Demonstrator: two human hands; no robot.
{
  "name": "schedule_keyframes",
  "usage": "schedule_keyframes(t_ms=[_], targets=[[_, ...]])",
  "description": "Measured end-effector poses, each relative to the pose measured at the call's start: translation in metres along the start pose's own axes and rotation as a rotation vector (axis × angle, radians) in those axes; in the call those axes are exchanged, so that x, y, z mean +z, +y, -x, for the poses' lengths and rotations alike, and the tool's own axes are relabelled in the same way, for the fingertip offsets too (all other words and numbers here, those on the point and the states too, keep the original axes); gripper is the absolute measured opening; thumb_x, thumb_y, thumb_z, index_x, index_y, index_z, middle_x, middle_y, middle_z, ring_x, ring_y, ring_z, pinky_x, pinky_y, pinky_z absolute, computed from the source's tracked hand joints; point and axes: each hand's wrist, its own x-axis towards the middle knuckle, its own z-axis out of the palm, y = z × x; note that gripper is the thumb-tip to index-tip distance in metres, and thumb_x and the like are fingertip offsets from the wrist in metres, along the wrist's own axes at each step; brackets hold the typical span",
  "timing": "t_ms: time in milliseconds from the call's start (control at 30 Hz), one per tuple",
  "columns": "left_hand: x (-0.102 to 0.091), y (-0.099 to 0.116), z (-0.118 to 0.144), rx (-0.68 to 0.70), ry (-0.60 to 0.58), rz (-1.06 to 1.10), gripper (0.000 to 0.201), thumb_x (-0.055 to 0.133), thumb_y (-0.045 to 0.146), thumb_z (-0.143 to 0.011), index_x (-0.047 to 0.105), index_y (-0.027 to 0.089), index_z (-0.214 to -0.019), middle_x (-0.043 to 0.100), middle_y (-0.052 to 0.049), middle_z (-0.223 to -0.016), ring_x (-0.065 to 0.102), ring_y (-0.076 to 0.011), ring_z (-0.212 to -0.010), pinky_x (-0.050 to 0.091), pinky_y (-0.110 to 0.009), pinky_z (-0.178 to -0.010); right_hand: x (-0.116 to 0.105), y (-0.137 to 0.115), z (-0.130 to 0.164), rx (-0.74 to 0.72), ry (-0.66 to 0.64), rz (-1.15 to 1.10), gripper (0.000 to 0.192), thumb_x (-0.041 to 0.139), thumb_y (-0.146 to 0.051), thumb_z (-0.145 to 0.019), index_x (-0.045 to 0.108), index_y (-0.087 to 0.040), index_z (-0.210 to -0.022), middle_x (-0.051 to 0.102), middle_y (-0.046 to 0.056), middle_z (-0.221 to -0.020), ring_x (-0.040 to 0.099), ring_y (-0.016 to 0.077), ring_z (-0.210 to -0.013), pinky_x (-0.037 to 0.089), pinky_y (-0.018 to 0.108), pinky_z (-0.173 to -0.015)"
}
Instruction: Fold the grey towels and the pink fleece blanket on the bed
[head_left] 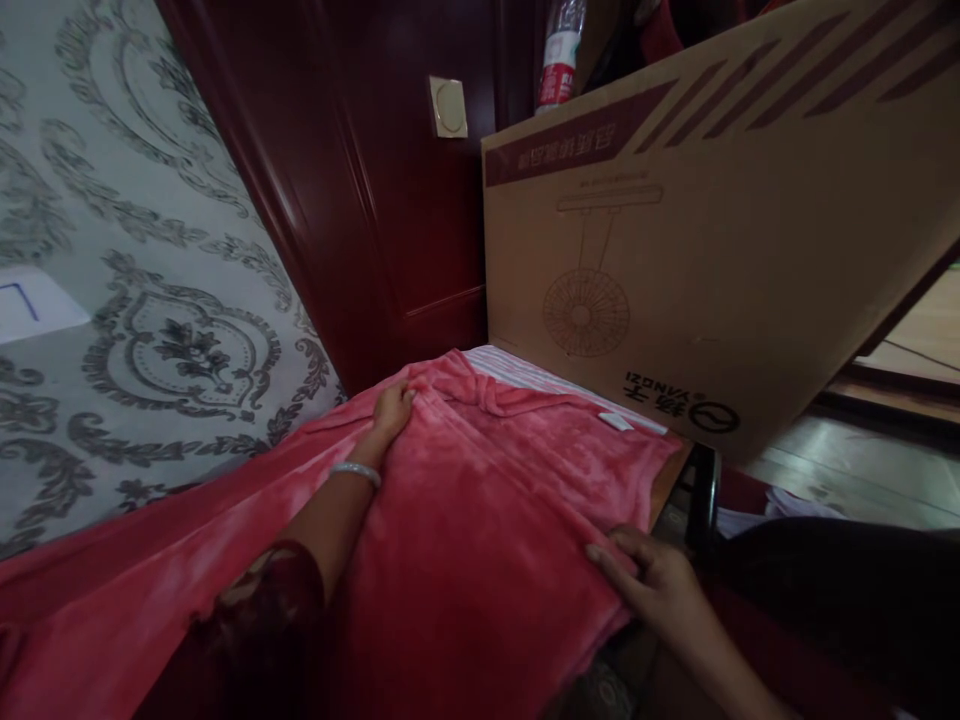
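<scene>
A soft pink-red fleece blanket (465, 530) covers the surface before me, with one layer folded over another toward the far end. My left hand (393, 410), with a bracelet at the wrist, is closed on a ridge of the blanket near its far left part. At the right, my right hand (654, 572) pinches the blanket's edge between thumb and fingers. A small white label (616, 421) shows on the far right part of the blanket. Under its far edge lies a white striped cloth (525, 368).
A large cardboard box (720, 240) with a fan drawing stands right behind the blanket. A plastic bottle (560, 60) shows above the box's top edge. Dark red panelling (375, 180) with a switch (450, 108) and patterned wallpaper (187, 340) bound the back and left. A dark rounded shape (840, 590) is at lower right.
</scene>
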Motion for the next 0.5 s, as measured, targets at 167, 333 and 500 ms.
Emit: schedule_keyframes(t_ms=[167, 333, 500], targets=[[0.028, -0.011, 0.010, -0.038, -0.061, -0.021, 0.027, 0.051, 0.027, -0.093, 0.069, 0.017, -0.111, 0.072, -0.012, -0.116, 0.065, -0.0244, -0.111, 0.047, -0.032, -0.093, 0.007, 0.020, 0.000, 0.015, -0.049, 0.020, 0.062, 0.052, -0.078, -0.074, 0.047, -0.022, -0.049, 0.044, 0.000, -0.054, 0.042, 0.0145, -0.052, 0.034, 0.027, -0.050], [0.030, -0.015, 0.009, -0.017, -0.084, -0.030, 0.041, 0.038, 0.042, -0.099, 0.068, 0.019, -0.114, 0.070, -0.011, -0.124, 0.062, -0.0241, -0.118, 0.046, -0.032, -0.098, 0.001, 0.018, 0.001, 0.017, -0.097, -0.031, 0.060, 0.053, -0.075, -0.077, 0.047, -0.021, -0.051, 0.041, -0.001, -0.056, 0.039, 0.0132, -0.053, 0.034, 0.025, -0.050], [0.026, -0.009, 0.012, -0.034, -0.085, -0.074, 0.044, 0.039, 0.047, -0.098, 0.067, 0.017, -0.113, 0.072, -0.014, -0.117, 0.065, -0.0273, -0.113, 0.048, -0.034, -0.092, -0.001, 0.013, 0.004, -0.003, -0.093, -0.007, 0.058, 0.053, -0.072, -0.080, 0.050, -0.020, -0.054, 0.045, 0.000, -0.059, 0.045, 0.0144, -0.056, 0.037, 0.025, -0.052]])
